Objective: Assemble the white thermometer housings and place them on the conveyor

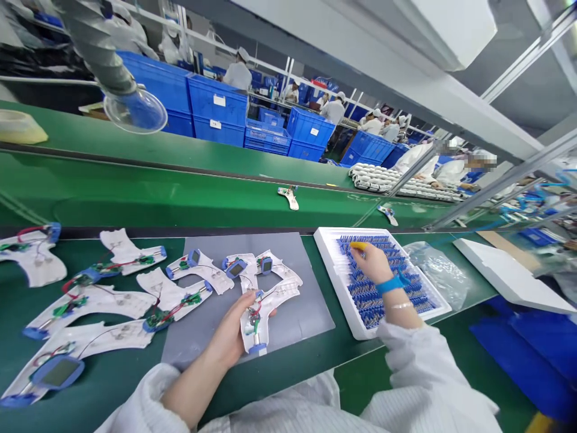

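My left hand (237, 329) is closed round a white gun-shaped shell half (260, 322), which carries a small green board, wires and a blue end piece. It is held tilted above a grey mat (306, 313). My right hand (373, 261) reaches into a white foam tray (331, 273) filled with rows of small blue parts with metal pins (372, 294). Its fingers are bent together at the far left rows, with a yellow cover on one finger; what they pinch is hidden. Other shell halves (282, 279) with blue-framed displays lie beyond my left hand.
More wired shell halves (103, 300) are spread over the bench at left. Behind runs a green conveyor belt (216, 198) carrying single shells (290, 197). A clear plastic bag (437, 270) and a white foam lid (509, 273) lie right of the tray. An extraction hose (101, 54) hangs upper left.
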The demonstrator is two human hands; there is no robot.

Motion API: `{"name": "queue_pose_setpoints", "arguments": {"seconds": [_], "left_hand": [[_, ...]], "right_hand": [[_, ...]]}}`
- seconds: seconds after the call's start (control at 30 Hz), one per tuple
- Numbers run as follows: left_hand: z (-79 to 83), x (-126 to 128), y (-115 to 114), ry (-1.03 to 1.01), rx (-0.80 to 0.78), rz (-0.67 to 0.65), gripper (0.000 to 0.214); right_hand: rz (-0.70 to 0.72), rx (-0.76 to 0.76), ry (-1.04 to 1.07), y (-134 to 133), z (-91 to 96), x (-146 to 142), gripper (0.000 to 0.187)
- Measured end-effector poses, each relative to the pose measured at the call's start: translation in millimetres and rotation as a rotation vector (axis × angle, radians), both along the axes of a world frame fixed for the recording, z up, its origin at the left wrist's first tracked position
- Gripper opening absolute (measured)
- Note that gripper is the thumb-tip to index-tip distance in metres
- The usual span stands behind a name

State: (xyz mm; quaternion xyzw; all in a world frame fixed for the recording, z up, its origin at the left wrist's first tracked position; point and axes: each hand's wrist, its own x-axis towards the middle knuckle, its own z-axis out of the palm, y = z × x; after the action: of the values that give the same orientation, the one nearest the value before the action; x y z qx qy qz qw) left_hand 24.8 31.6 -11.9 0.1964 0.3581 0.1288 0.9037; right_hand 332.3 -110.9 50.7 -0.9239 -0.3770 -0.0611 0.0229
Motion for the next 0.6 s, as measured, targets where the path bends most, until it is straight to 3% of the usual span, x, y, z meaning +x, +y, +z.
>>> {"name": "queue_pose_setpoints", "arguments": {"seconds": [0.07, 0.17, 0.33, 0.6], "left_hand": [[2.4, -0.6, 0.1, -0.007, -0.002, -0.007, 0.034], [4.7, -1.5, 0.7, -0.036, 0.000, -0.010, 0.034], [4.4, -1.8, 2.0, -0.073, -0.030, -0.038, 0.036], [-1.0, -2.2, 1.3, -0.123, -0.011, -0.049, 0.035]], "right_hand": [[-0.057, -0.090, 0.011, 1.6, 0.4, 29.7, 0.027], [-0.080, -0.155, -0.008, 13.8, -8.4, 49.5, 0.027], [-0.118, -0.219, -0.064, 29.3, -21.5, 51.3, 0.029], [-0.080, -0.289, -0.048, 31.7, -30.2, 45.7, 0.019]]}}
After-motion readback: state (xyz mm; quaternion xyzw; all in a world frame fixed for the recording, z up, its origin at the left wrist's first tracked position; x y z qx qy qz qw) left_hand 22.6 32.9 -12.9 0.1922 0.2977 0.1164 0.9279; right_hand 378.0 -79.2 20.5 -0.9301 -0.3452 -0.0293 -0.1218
